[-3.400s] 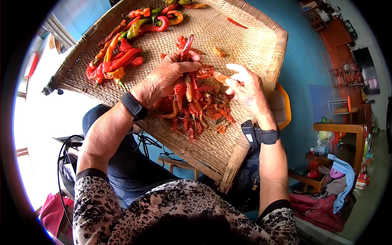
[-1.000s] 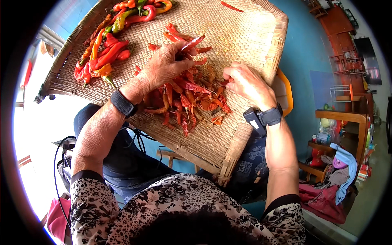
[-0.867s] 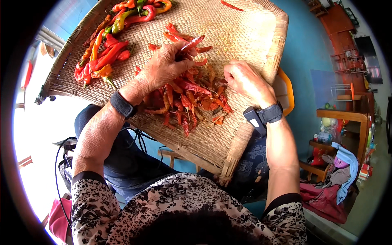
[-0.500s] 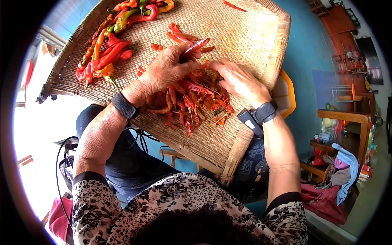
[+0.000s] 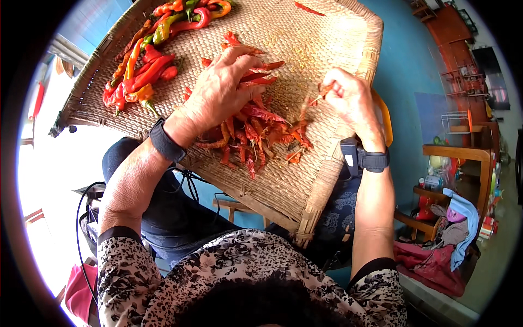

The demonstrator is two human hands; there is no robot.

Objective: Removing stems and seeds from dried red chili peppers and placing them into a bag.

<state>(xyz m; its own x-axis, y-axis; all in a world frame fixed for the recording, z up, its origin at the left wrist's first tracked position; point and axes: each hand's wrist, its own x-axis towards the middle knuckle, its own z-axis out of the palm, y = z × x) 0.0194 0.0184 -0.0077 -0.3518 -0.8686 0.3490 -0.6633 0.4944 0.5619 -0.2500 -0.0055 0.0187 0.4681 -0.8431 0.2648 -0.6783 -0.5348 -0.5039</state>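
A heap of dried red chili peppers (image 5: 253, 128) lies on a shallow woven basket tray (image 5: 272, 188) across my lap. My left hand (image 5: 220, 82) is over the upper part of the heap, its thumb and fingers closed around several dried chilies (image 5: 261, 79) whose ends stick out to the right. To the right of the heap, my right hand (image 5: 351, 95) is raised above the weave with its fingers pinched. A thin, shrivelled piece of dried chili (image 5: 322, 94) juts from those fingertips. Fresh red, orange and green peppers (image 5: 144, 71) are grouped at the tray's upper left.
Pale yellow seeds (image 5: 294, 57) are scattered over the weave beyond the heap. One lone red chili (image 5: 309, 8) lies near the far edge. Under the tray's right side a yellow-rimmed container (image 5: 384, 117) shows. A wooden chair (image 5: 457, 155) with cloths stands at right.
My right hand has moved right, away from the heap, and now pinches a thin dried chili piece. My left hand has turned over the chilies; the long chili it held up no longer shows raised.
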